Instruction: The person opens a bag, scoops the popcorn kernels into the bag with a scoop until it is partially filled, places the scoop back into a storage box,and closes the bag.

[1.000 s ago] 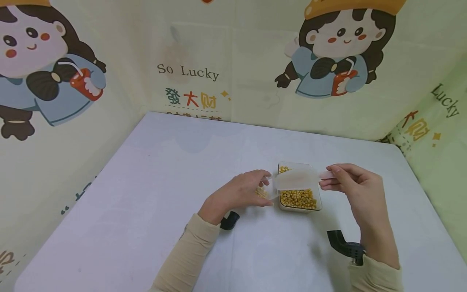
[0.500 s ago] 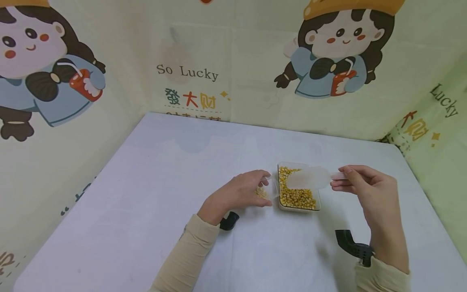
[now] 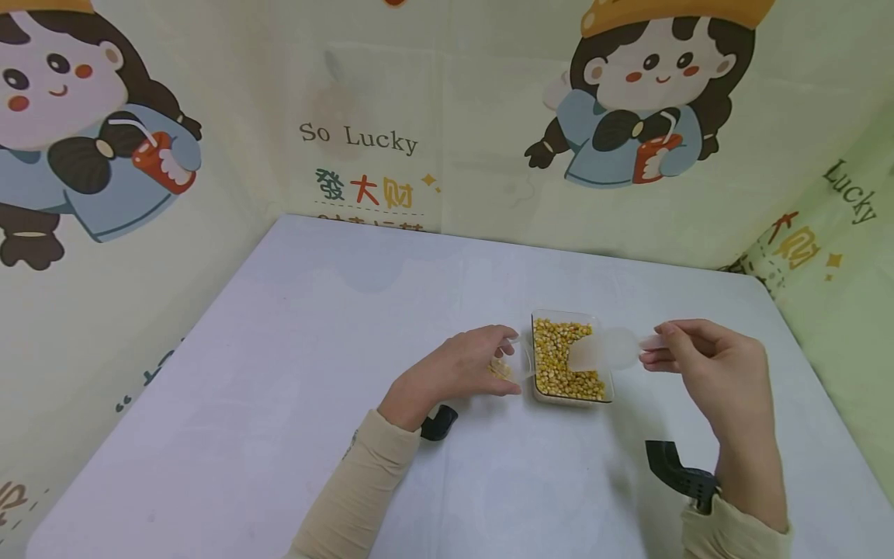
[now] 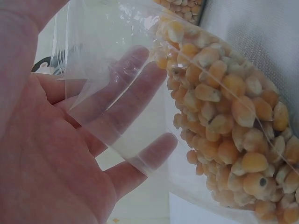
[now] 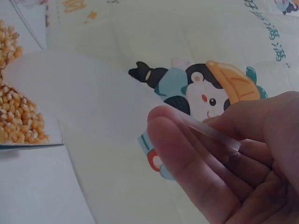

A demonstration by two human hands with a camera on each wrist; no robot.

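Note:
My left hand [image 3: 461, 361] curls its fingers round a thin clear plastic bag [image 4: 100, 28], low over the table. Corn kernels [image 4: 233, 126] fill the far part of the bag in the left wrist view. At the bag's right side stands a clear rectangular box [image 3: 573, 401] of yellow corn [image 3: 552, 373]. My right hand [image 3: 726, 380], to the right of the box, pinches the handle of a translucent white scoop [image 3: 618, 348] between thumb and fingers. The scoop's left end overlaps the corn at the box's right side; its handle points to the right.
A white table [image 3: 335, 326] bears the box. Behind and beside it hangs a pale cloth [image 3: 482, 155] with cartoon figures and lettering. Black curved mounts [image 3: 680, 472] sit at both wrists.
My right hand has drawn the scoop to the right across the box, uncovering more corn on the left. The left hand and bag have stayed in place.

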